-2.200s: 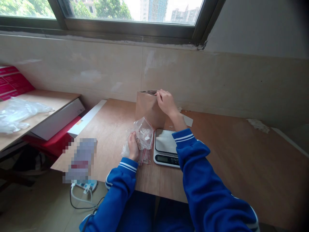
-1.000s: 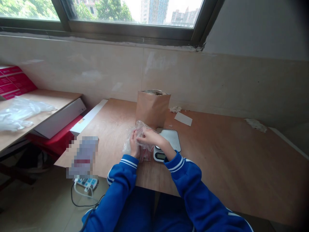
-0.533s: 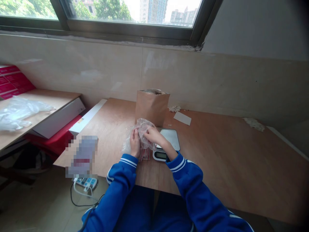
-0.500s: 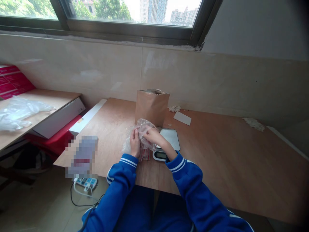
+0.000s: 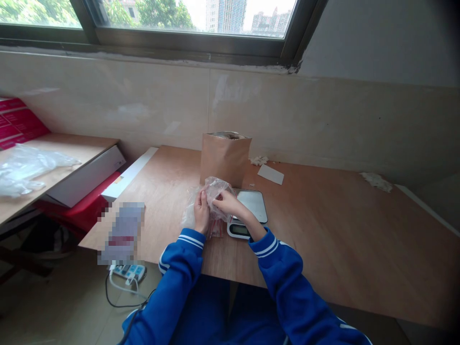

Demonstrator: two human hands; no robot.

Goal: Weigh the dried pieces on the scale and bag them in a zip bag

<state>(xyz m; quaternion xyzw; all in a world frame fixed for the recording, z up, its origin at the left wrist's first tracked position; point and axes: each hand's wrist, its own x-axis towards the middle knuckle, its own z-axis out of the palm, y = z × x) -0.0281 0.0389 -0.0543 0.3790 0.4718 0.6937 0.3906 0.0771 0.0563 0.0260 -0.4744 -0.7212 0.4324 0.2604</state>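
A clear plastic bag (image 5: 218,183) is between my two hands, in front of a standing brown paper pouch (image 5: 225,158) with its top open. My left hand (image 5: 201,211) is closed on the bag's left side. With fingers bent, my right hand (image 5: 229,202) grips the bag's right side; whether its fingertips hold anything more is hidden. Small clear packets with red edges (image 5: 216,229) lie below the bag, partly covered. Under my right wrist sits a digital scale (image 5: 256,203), its plate partly hidden by my arm. More clear plastic (image 5: 189,213) lies left of my left hand.
A white card (image 5: 270,174) and crumpled whitish scraps (image 5: 259,160) lie behind the scale. A blurred-out flat item (image 5: 125,232) rests at the table's left edge, above a power strip (image 5: 130,272) with cables. Clear plastic bags (image 5: 30,165) lie on the left table (image 5: 89,142).
My right hand and forearm have shifted very slightly to the right at the bag. My left hand keeps its hold, and the view has moved a little.
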